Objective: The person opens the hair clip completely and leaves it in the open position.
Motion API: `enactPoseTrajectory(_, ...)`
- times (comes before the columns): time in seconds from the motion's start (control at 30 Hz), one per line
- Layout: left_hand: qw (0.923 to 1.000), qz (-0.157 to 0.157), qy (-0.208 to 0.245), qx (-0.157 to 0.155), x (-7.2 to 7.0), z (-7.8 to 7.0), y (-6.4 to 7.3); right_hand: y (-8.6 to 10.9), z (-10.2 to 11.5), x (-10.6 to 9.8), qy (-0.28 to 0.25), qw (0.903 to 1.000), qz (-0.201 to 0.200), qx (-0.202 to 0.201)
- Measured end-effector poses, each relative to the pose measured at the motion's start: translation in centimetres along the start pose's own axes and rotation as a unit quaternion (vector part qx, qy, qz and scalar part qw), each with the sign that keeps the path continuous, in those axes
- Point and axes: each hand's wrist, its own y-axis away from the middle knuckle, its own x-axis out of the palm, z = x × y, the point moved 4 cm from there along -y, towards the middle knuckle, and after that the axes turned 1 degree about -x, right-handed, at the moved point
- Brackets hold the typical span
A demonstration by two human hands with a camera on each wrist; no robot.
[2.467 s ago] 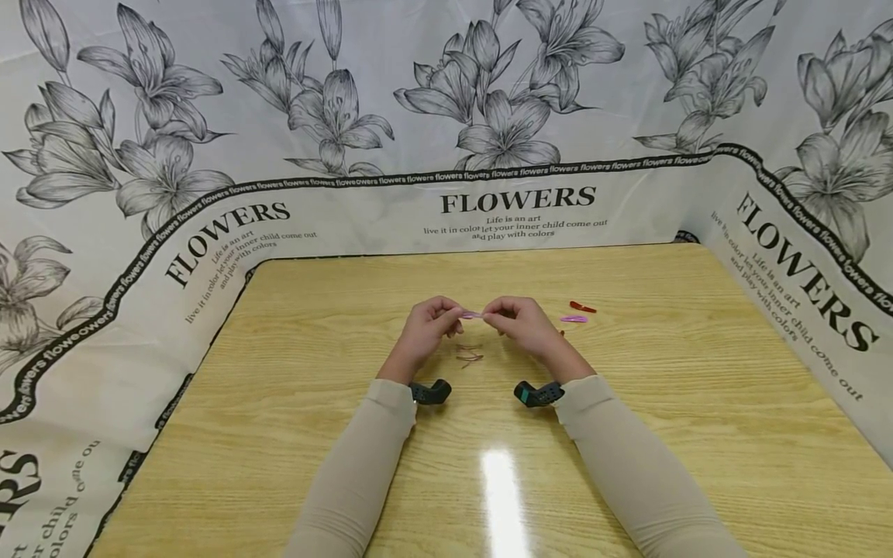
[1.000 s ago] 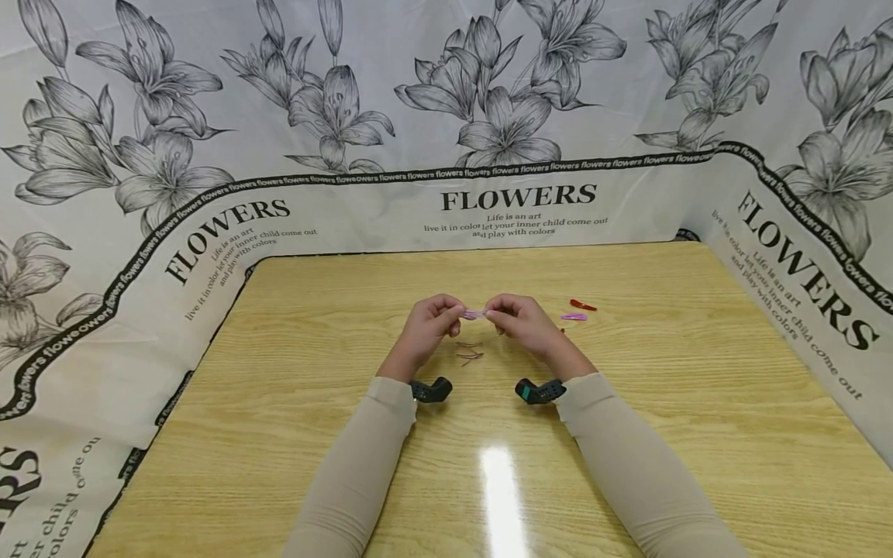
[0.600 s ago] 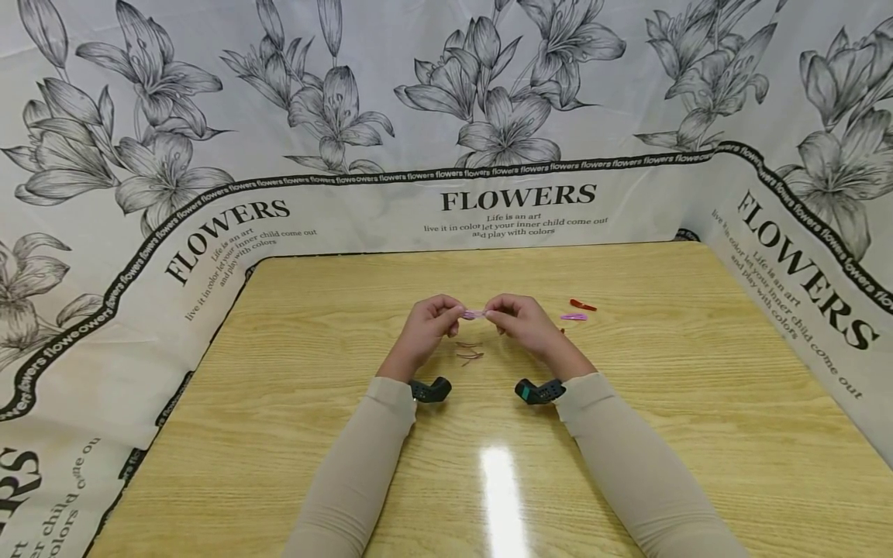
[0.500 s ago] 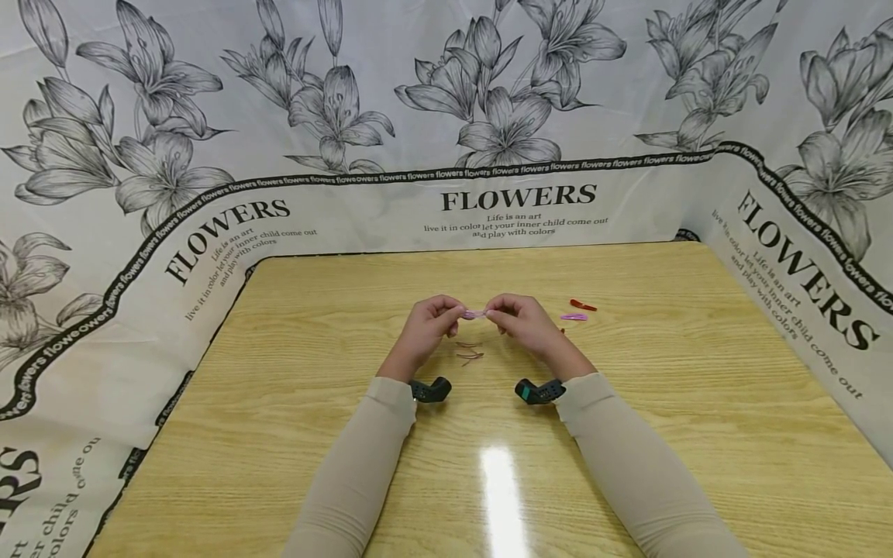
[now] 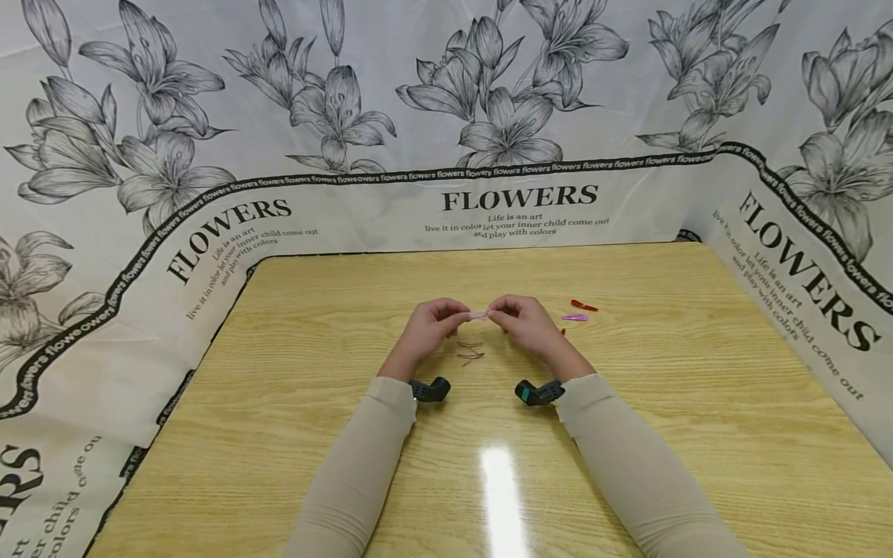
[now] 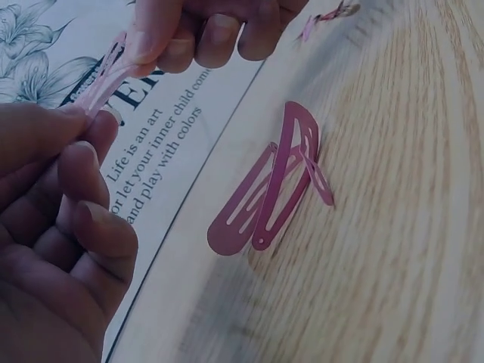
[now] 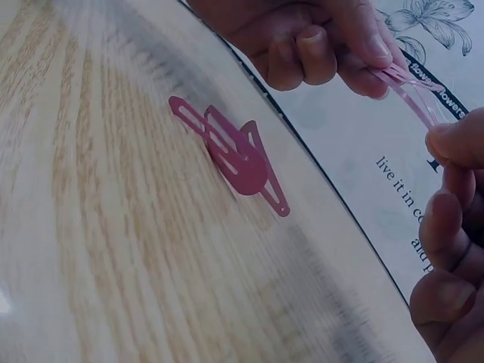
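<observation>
A light pink snap hair clip (image 7: 414, 97) is stretched between both hands above the table. My left hand (image 5: 431, 327) pinches one end of it between thumb and fingers. At the other end, my right hand (image 5: 519, 322) pinches it, also with thumb and finger. Slots along the pink frame show in the left wrist view, while its ends are hidden by fingertips. Below the hands, a few dark pink snap hair clips (image 6: 283, 181) lie overlapping on the wood, looking brownish in the head view.
Right of the right hand lie a red hair clip (image 5: 584, 305) and a bright pink one (image 5: 575, 317). A small red piece (image 5: 563, 332) peeks out by the right wrist. The wooden table (image 5: 446, 480) is bordered by a flower-printed cloth (image 5: 363, 217) at the back and sides.
My left thumb and fingers have shifted slightly right along the pink hair clip, so less of it shows between the hands. The right hand and the clips on the table have stayed in place.
</observation>
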Motion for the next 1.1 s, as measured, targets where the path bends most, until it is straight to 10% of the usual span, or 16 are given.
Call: enactPoseTrajectory(1.1, 0.982, -0.01, -0.186, -0.028, 0.0, 0.8, -0.2, 0.0, -1.0, 1.0, 0.141, 0.9898, -0.007, 0.016)
